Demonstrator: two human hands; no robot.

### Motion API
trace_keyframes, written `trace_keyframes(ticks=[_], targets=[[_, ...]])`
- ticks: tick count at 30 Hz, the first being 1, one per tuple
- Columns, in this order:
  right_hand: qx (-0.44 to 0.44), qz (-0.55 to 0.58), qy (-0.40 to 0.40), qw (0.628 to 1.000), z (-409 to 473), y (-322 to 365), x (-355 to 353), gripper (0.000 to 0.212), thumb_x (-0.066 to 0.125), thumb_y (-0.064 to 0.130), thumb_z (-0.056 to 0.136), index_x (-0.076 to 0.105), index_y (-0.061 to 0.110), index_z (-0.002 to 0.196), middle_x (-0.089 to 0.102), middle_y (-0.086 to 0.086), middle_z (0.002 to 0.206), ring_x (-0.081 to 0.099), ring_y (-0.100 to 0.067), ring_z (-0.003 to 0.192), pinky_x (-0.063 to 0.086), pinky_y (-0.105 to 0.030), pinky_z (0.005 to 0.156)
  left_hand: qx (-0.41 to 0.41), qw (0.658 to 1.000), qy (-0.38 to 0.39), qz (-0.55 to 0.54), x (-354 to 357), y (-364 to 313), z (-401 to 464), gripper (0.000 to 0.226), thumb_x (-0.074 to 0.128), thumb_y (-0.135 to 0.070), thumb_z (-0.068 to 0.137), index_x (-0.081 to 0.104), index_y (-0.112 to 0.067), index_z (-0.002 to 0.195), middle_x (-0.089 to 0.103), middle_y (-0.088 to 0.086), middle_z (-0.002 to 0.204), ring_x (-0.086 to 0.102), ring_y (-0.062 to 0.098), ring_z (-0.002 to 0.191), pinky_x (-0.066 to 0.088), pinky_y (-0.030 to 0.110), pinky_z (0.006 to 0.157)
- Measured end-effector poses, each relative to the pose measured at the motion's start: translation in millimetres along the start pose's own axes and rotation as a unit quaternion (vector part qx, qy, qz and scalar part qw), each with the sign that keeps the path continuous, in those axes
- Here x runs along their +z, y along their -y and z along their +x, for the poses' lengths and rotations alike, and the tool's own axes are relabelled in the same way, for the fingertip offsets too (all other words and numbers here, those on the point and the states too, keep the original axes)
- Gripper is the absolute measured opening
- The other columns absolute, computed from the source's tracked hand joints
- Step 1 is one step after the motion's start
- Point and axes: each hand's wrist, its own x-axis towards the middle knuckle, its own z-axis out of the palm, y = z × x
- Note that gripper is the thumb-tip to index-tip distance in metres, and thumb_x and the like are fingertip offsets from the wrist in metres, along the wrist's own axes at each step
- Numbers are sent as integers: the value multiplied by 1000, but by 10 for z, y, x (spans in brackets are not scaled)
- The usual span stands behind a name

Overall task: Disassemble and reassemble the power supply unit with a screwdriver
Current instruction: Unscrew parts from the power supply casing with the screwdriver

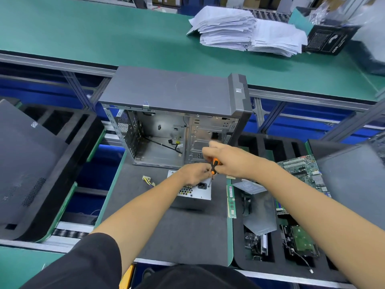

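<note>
Silver power supply unit [198, 191] sits on the dark grey mat [183, 226], just near of the open computer case [177, 122], socket face toward the camera. Left hand [194, 173] rests on top of the unit, fingers curled at its upper right edge beside the screwdriver; whether they pinch anything there, cannot tell. Right hand [227, 159] grips the orange-and-black handle of the screwdriver [213, 170], fingers wrapped round it, shaft pointing down to the unit's right front corner. Loose connector with coloured wires [148, 180] lies on the mat left of the unit. Case stands open toward the camera, black cable inside. Right of the mat: black foam tray [260, 257] with a RAM stick [231, 201] along its left edge, a motherboard [302, 172] further right, a metal plate and other parts. Far bench, green, carries stacked papers [245, 30]. Dark case panel [27, 163] on the left.
</note>
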Motion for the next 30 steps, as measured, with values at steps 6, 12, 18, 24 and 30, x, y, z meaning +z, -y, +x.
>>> trace_keyframes(ticks=[6,12,18,24,30], targets=[[1,-100,-15,995,23,25,-14,24,59,27,83,36,30,86,44,8,79,49,-15,64,27,-31,49,-68,994,-69,53,103,-28,50,28,36,-46,101,54,-28,87,70,-1,84,68,24,71,44,35,63],[-15,-42,61,997,68,50,-93,34,58,8,82,36,31,95,39,3,96,48,-17,66,26,-32,50,-68,992,-74,75,110,-12,70,37,32,-50,101,54,-21,94,61,0,78,60,29,75,40,35,58],[5,-164,33,986,107,26,-100,21,53,29,89,32,32,91,44,8,84,49,-21,69,24,-30,49,-70,990,-90,84,147,16,108,40,33,-54,100,61,-25,98,70,-1,90,66,27,85,54,41,75],[-69,-78,75,992,29,18,-142,31,56,8,84,35,29,92,35,6,92,38,-8,61,26,-32,51,-46,987,-116,102,197,58,139,36,35,-47,103,56,-18,95,52,-1,82,53,29,80,39,37,67],[-29,-134,62,989,48,-12,-111,17,51,23,84,38,29,93,49,7,88,56,-25,73,41,-37,53,-41,989,-114,80,185,71,139,27,39,-40,101,59,-25,91,61,0,88,62,31,91,37,37,67]])
